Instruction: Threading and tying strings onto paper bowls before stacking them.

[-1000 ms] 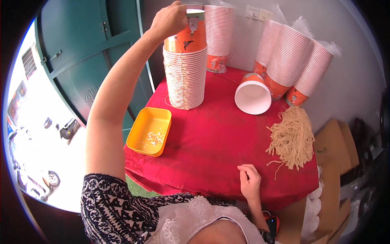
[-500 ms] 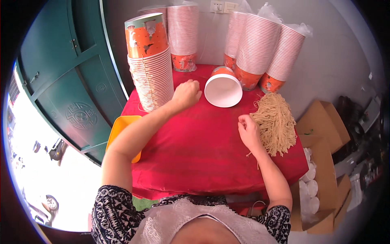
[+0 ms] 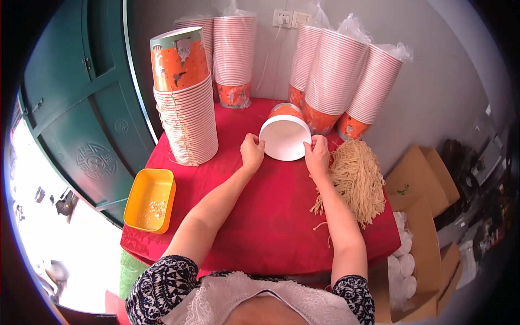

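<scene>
A paper bucket (image 3: 285, 142) lies on its side on the red-covered table, its white open mouth facing me and its orange printed wall behind. At the left edge of the mouth, my left hand (image 3: 253, 153) is closed with thumb and fingertips at the rim. My right hand (image 3: 317, 156) pinches the rim on the opposite side. Close to the right forearm is a heap of beige strings (image 3: 360, 187), a few strands trailing over the table. Left of my hands rises a tall stack of paper buckets (image 3: 190, 122), with string loops hanging along its rims.
A yellow plastic bin (image 3: 131, 208) with small pale bits inside sits at the table's left edge. Bagged stacks of paper buckets (image 3: 336, 70) line the wall. On the right, an open cardboard box (image 3: 428, 238) stands beside the table. A green door (image 3: 89, 124) is at left.
My left hand has moved from beside the tall stack to the bucket's left rim. My right hand has gone from the string heap to its right rim. The view has shifted slightly.
</scene>
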Available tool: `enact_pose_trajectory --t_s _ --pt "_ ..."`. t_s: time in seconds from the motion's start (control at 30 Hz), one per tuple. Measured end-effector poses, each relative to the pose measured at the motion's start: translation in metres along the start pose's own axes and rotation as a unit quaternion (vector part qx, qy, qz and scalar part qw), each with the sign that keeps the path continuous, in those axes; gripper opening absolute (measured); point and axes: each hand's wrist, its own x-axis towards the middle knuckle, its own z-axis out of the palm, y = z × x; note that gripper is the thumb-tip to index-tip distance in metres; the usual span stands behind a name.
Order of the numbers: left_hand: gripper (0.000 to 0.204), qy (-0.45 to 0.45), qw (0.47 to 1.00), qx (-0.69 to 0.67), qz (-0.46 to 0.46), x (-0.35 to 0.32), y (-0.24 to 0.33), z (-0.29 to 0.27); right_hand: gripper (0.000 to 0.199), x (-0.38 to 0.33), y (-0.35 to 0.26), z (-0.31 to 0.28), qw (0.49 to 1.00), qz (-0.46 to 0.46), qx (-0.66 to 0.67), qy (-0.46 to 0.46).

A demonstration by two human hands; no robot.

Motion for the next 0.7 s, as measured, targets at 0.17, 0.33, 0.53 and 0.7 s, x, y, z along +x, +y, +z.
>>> enact_pose_trajectory --t_s 0.17,0.33,0.53,0.7 --pt "0.018 0.039 0.999 0.005 0.015 0.0 -0.001 0.009 0.02 0.004 0.014 0.006 0.999 -0.017 -0.031 0.019" --pt "0.014 0.033 0.999 0.007 0.028 -0.003 0.008 0.004 0.018 -0.001 0.01 0.004 0.996 -0.041 -0.078 0.008" --pt "0.029 -0.069 0.997 0.042 0.018 -0.014 0.033 -0.027 0.035 -0.019 0.001 -0.01 0.998 -0.065 0.006 -0.012" --pt "0.061 -0.202 0.968 -0.141 0.046 -0.033 0.063 -0.092 0.019 -0.036 -0.055 -0.064 0.988 0.117 0.059 -0.077"
